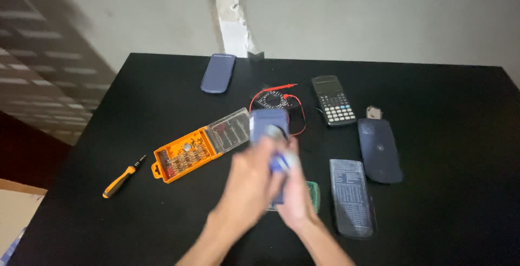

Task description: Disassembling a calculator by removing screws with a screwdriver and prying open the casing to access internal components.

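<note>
Both hands, left hand [250,182] and right hand [295,190], close together around a blue device [269,128] near the table's [433,233] front edge; motion blur hides the exact grip.

Black table [433,217], pale plaster wall [379,11]

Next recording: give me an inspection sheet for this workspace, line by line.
Surface: black table, matte, set against a pale wall.
Job's things: blue-grey device, blurred, held up between both hands.
Clutter: orange bit case with its clear lid open; screwdriver; black calculator; clear cover; dark cover; blue-grey shell at the far edge; green board, partly hidden.
Grippers: left hand and right hand both grip the device; motion blur hides the fingers.
Cables: red and black leads of a multimeter.
Surroundings: cardboard box at the lower left.
</note>
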